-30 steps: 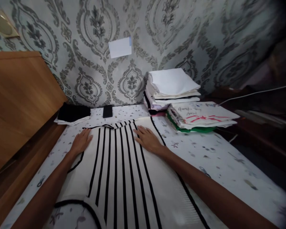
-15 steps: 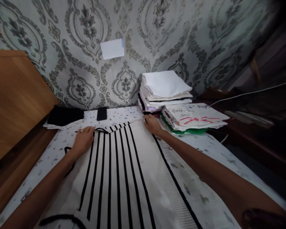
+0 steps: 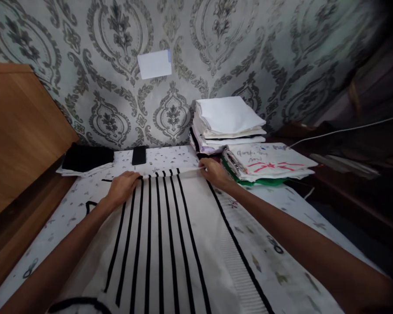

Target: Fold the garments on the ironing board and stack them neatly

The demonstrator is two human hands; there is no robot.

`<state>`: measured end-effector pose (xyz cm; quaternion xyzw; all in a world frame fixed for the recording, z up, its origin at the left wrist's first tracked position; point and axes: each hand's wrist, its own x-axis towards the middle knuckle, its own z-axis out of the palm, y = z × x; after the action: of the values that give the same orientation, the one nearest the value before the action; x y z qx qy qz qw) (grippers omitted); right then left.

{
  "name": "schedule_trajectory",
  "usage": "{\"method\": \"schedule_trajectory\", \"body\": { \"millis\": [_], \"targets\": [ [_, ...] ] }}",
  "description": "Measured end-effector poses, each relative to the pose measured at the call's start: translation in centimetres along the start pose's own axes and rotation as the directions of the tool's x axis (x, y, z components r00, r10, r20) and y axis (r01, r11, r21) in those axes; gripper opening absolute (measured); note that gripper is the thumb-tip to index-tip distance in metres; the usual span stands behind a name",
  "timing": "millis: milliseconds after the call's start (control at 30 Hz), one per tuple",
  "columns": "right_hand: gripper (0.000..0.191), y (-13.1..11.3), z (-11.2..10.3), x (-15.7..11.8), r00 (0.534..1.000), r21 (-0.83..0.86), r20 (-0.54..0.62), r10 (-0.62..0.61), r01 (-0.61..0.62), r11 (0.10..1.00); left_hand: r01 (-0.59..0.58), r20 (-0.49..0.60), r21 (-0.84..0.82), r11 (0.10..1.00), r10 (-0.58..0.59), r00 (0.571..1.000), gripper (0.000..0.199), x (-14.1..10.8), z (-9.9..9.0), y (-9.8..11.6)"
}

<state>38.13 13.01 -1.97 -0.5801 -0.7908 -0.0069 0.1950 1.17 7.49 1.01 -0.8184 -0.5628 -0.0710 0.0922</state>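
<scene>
"The fingers of the right hand are pinching the far edge of that striped garment, right by its corner, aren't they?"

"Yes, the thumb and fingertips are closing on a bit of the white cloth there. The left hand is reaching to the other end of the same edge, and its fingers are lying close together, bending over the cloth."

"Is its thumb gripping underneath?"

"I can't tell from where I'm standing; the hand is hiding it."

"And the edge is running nearly straight between the two hands."

"It is, with the black stripes coming down from it towards the person. The garment is lying spread out on the patterned sheet, and a ribbed band is running beside its black border on the right."

"What's sitting beyond it?"

"A dark phone is lying flat near the wall, past the left hand. Farther left, a folded black cloth is resting on something white, close by the wooden furniture."

"On the other side, a tall stack of folded clothes is standing by the wall, a white piece topping it."

"And a lower pile is sitting in front of it, just beyond the right hand. Its top piece is showing writing and a red print, and something green is peeking out at the bottom."

"A white card is hanging on the wall, too."
</scene>
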Motion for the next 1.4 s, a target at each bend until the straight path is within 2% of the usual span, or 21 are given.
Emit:
{"method": "schedule_trajectory", "body": {
  "millis": [133, 200, 300, 433, 533, 667, 833, 1000, 1100, 1167, 1233, 1300, 1400],
  "targets": [
    [0.023, 0.7, 0.7, -3.1, 0.977, -0.033, -0.007, -0.211, 0.211, 0.977, -0.182, 0.043, -0.016, 0.983, 0.182, 0.982, 0.021, -3.9, 0.4, 0.8],
    [0.024, 1.0, 1.2, -3.9, 0.970, -0.040, -0.008, -0.244, 0.243, 0.969, -0.200, 0.031, -0.050, 0.979, 0.201, 0.979, 0.023, -4.8, 0.4, 0.2],
    [0.025, 0.9, 1.5, -4.1, 0.970, -0.037, -0.007, -0.245, 0.244, 0.969, -0.106, 0.022, -0.085, 0.991, 0.108, 0.994, 0.030, -5.3, -0.3, -2.8],
    [0.026, 0.7, 1.1, -4.1, 0.975, -0.029, 0.012, -0.221, 0.221, 0.975, 0.030, 0.152, -0.055, 0.998, -0.021, 0.988, 0.046, -6.2, -1.0, -7.8],
    [0.026, 0.7, 1.0, -4.2, 0.976, -0.023, 0.019, -0.217, 0.217, 0.976, 0.078, 0.192, -0.029, 0.997, -0.071, 0.979, 0.047, -7.5, -0.9, -10.0],
    [0.024, 0.4, 1.0, -4.4, 0.978, -0.035, 0.012, -0.207, 0.207, 0.978, 0.086, 0.142, 0.027, 0.996, -0.089, 0.986, 0.036, -8.5, -0.8, -11.0],
    [0.024, -0.5, 0.4, -4.9, 0.980, -0.112, 0.010, -0.200, 0.200, 0.973, 0.165, 0.054, 0.070, 0.984, -0.169, 0.984, 0.036, -8.6, -1.2, -11.4],
    [0.024, -1.2, -0.1, -5.5, 0.985, -0.139, 0.070, -0.155, 0.163, 0.977, 0.159, 0.118, 0.088, 0.983, -0.169, 0.978, 0.037, -8.6, -1.1, -11.5],
    [0.025, -1.5, -0.4, -5.7, 0.988, -0.142, 0.068, -0.136, 0.145, 0.979, 0.166, 0.124, 0.166, 0.972, -0.188, 0.974, 0.035, -8.1, -1.3, -10.5],
    [0.025, -1.6, -0.5, -5.8, 0.989, -0.144, 0.063, -0.137, 0.145, 0.979, 0.100, 0.087, 0.136, 0.986, -0.112, 0.990, 0.034, -7.4, -1.6, -8.4],
    [0.024, -1.8, -0.5, -5.9, 0.989, -0.145, 0.061, -0.135, 0.143, 0.979, -0.058, 0.077, 0.024, 0.998, 0.056, 0.995, 0.034, -6.3, -1.8, -5.2],
    [0.023, -1.9, -0.5, -6.0, 0.990, -0.145, 0.061, -0.125, 0.133, 0.980, -0.231, 0.114, -0.053, 0.972, 0.235, 0.965, 0.030, -5.1, -1.7, -1.3],
    [0.023, -2.0, -0.4, -6.2, 0.992, -0.142, 0.063, -0.109, 0.116, 0.983, -0.356, 0.165, 0.028, 0.934, 0.347, 0.923, 0.025, -3.5, -1.3, 3.3]
  ]
}}
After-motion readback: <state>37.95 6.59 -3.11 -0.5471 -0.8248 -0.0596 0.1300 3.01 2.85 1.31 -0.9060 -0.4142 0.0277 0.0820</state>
